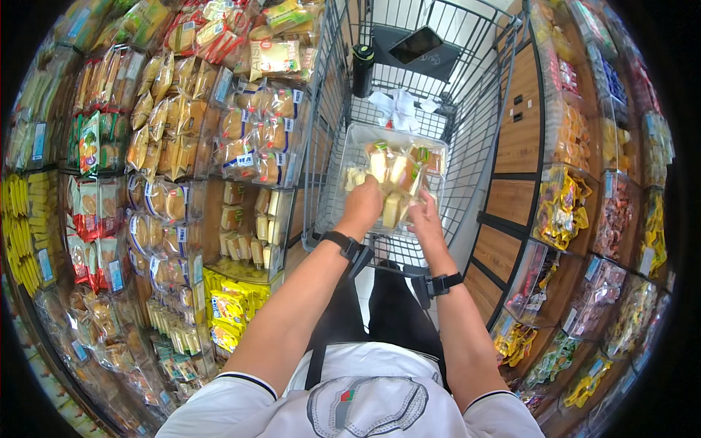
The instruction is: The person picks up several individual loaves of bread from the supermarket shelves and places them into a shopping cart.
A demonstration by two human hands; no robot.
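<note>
A wire shopping cart (471, 137) stands before me, with a clear plastic bin (344, 156) inside it. Several wrapped cake pieces (390, 211) lie in the bin. My left hand (361, 203) is over the bin's left side, its fingertips against a wrapped piece; whether it grips the piece is unclear. My right hand (426, 219) is at the bin's right side, fingers partly bent beside the clear wrapping; its hold is also unclear. Both wrists wear black straps.
Farther back in the cart are white papers (402, 109), a black bottle (362, 71) and a phone (416, 45) on a dark panel. Shelves of packaged bread (238, 123) line the left side. Bins of wrapped snacks (564, 208) and wooden cabinet panels (512, 200) stand at right.
</note>
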